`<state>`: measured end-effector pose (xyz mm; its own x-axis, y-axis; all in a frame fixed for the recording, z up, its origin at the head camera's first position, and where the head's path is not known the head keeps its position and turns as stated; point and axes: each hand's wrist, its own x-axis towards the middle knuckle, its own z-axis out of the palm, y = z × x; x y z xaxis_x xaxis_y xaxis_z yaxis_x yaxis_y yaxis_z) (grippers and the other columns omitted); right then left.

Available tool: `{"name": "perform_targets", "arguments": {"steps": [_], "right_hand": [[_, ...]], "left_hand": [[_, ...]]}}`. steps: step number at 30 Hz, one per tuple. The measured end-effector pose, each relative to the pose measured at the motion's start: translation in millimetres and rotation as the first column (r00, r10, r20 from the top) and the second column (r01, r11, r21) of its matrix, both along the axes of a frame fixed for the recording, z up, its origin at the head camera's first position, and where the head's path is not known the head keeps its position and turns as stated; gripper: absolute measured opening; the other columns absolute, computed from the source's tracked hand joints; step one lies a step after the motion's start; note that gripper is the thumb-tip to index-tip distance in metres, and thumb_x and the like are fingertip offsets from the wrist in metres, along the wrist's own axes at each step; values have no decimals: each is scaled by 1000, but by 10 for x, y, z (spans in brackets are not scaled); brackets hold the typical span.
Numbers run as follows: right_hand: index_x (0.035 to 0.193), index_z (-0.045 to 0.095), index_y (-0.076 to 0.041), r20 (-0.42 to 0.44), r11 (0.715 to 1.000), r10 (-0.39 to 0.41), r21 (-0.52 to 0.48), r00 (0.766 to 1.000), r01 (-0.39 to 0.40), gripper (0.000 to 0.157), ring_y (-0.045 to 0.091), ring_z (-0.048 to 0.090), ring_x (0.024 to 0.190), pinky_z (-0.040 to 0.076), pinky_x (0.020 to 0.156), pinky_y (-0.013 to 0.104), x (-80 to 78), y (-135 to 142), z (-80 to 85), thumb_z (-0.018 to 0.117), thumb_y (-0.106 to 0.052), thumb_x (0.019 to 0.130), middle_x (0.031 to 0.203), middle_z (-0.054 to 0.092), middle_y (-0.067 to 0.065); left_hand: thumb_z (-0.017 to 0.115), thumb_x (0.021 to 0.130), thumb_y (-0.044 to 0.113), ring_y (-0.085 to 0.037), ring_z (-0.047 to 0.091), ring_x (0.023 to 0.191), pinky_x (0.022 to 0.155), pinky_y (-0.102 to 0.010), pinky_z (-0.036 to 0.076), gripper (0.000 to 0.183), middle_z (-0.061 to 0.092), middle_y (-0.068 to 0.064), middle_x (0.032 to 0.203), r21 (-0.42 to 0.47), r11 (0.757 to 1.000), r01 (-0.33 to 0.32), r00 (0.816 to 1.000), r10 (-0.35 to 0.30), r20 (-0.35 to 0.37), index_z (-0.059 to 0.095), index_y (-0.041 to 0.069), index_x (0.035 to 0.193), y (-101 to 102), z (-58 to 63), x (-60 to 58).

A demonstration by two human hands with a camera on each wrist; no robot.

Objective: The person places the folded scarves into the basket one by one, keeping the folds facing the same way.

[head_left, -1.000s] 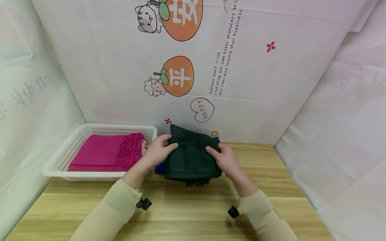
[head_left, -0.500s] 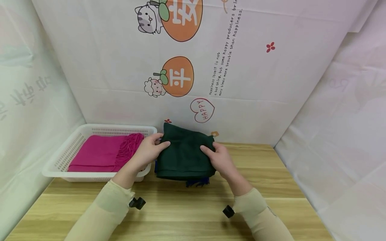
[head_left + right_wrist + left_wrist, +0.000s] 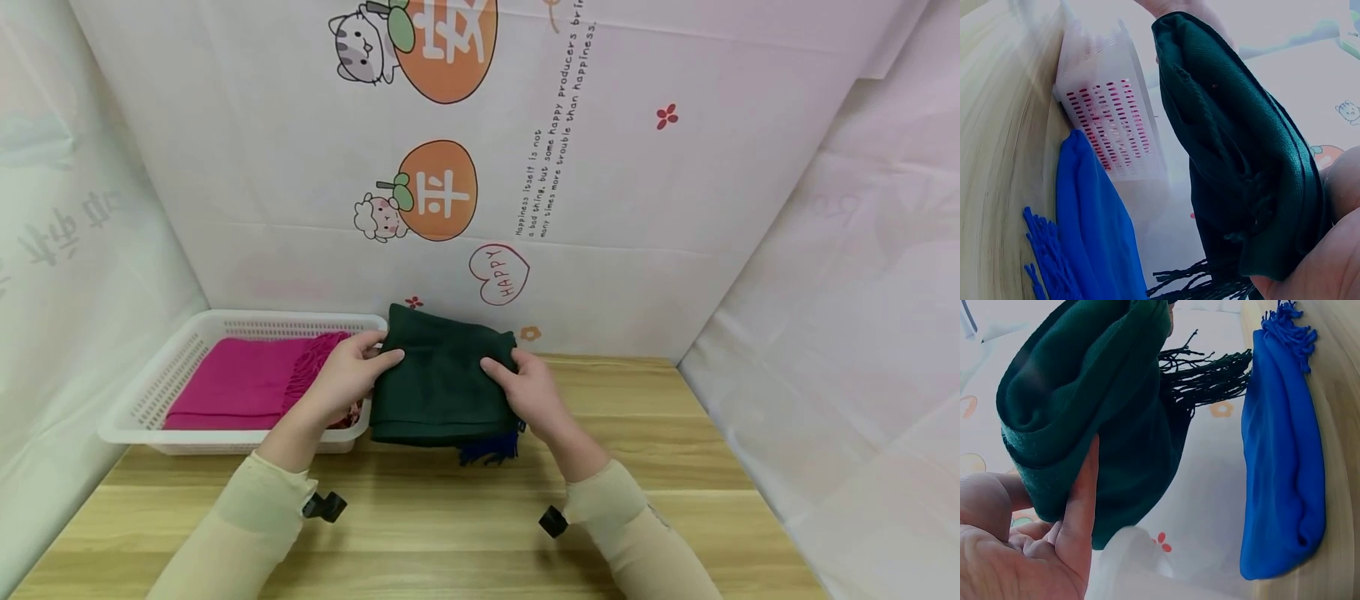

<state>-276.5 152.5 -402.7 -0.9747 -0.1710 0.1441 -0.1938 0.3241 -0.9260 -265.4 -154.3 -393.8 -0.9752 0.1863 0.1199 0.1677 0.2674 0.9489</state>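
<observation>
A folded dark green scarf with fringe hangs between my two hands, lifted off the table. My left hand pinches its left edge, thumb in front and fingers behind. At the right edge, my right hand grips it the same way. Below and partly behind it, a folded blue scarf lies on the table; only its fringe shows in the head view. In the right wrist view, a gap separates the green scarf from the blue one. My left hand is beside the white basket's right end.
The white plastic basket stands at the back left, holding a folded magenta scarf with fringe. A dark patterned cloth peeks out at its right end. White printed sheets wall the wooden table at back and sides.
Both hands have moved left with the green scarf, bringing it close to the basket. More of the blue scarf's fringe shows below it at the right.
</observation>
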Motion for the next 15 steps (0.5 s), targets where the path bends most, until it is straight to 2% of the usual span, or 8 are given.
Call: {"name": "perform_targets", "arguments": {"steps": [5,8,12,15], "right_hand": [[99,67,-6,-16,1000,-1,7,1000,1,33,22,60,79,52,72,34,-13,-79,8,72,-37,111,85,58,6],[103,69,-6,-19,1000,4,14,1000,-4,32,22,61,82,53,74,34,-13,-129,20,72,-37,111,88,60,6],[104,70,-6,-13,1000,23,4,1000,-23,31,21,62,83,54,74,33,-8,-196,38,73,-36,111,90,62,6],[104,69,-6,-6,999,38,-5,999,-38,30,21,62,83,54,74,33,-3,-249,44,72,-35,111,91,61,7]], "left_hand": [[66,114,28,-17,71,84,75,-29,62,58,72,-25,131,3,1000,-2,1000,3,-8,51,0,163,-78,-1,2],[66,115,26,-17,71,81,75,-30,62,55,73,-25,127,28,1000,2,1000,-2,-11,53,0,161,-132,-2,9],[66,115,26,-18,77,97,84,-31,66,54,72,-24,134,52,999,-2,1000,2,-15,53,0,161,-196,2,26],[65,115,27,-19,76,99,86,-31,65,53,72,-24,135,51,999,-17,1000,18,-12,55,1,160,-243,0,36]]}}
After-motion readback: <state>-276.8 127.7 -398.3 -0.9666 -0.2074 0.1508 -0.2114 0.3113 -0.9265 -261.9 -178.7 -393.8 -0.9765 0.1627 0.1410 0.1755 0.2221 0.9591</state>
